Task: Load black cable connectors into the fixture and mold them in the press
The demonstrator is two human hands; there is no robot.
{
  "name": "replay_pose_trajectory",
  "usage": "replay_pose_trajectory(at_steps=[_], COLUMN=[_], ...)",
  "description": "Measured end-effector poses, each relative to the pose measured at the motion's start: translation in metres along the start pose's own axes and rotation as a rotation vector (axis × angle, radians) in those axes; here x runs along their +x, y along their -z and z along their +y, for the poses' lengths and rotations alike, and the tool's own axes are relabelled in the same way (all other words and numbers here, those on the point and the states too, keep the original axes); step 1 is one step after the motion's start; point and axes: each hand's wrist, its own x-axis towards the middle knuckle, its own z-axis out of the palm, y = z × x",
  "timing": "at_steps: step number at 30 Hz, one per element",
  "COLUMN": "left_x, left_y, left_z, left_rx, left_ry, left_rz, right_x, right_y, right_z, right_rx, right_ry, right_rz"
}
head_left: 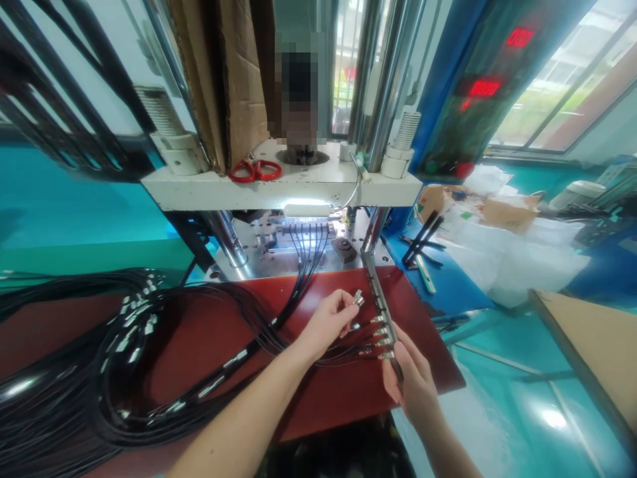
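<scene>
Over the red-brown board, my left hand pinches a small metal connector between thumb and fingertips. My right hand is wrapped round the lower end of a long, narrow metal bar, which slants up toward the press. Several metal-ended cable connectors sit side by side along the bar's lower part, just above my right hand. Their thin black cables run left beneath my left hand. The upper part of the bar carries no connectors.
Coiled black cables cover the board's left side. Behind stands a press with a white plate, lit tooling with cables in it, and red-handled scissors on top. Pliers and a cutter lie on a blue surface at right.
</scene>
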Motion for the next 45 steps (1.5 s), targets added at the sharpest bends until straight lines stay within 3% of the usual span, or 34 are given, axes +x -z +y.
replay_pose_trajectory(at_steps=[9,11,16,19,29,37,41,45], left_x=[0.001,0.001,0.002,0.003,0.004,0.002,0.007,0.010], left_y=[-0.002,-0.004,-0.006,-0.005,-0.001,0.003,0.006,0.007], left_z=[-0.005,-0.003,0.009,0.012,0.009,0.002,-0.007,-0.009], left_rx=[0.293,0.267,0.103,0.080,0.087,0.123,0.107,0.163], left_ry=[-0.103,-0.065,0.181,0.223,0.187,-0.023,-0.107,-0.103], left_rz=[0.038,0.046,0.008,-0.005,0.022,0.076,0.237,0.191], right_x=[-0.004,-0.004,-0.001,0.001,-0.001,0.000,0.000,0.000], right_y=[-0.003,-0.003,0.001,0.003,0.002,-0.002,0.002,0.006], right_z=[-0.003,-0.004,-0.003,-0.003,-0.002,-0.005,-0.004,-0.002], right_rx=[0.016,-0.010,-0.066,-0.078,-0.129,-0.088,-0.066,-0.100], right_ry=[0.008,0.012,0.009,0.002,-0.034,-0.107,-0.026,-0.010], right_rz=[-0.022,-0.038,-0.104,-0.128,-0.100,0.011,-0.051,-0.113])
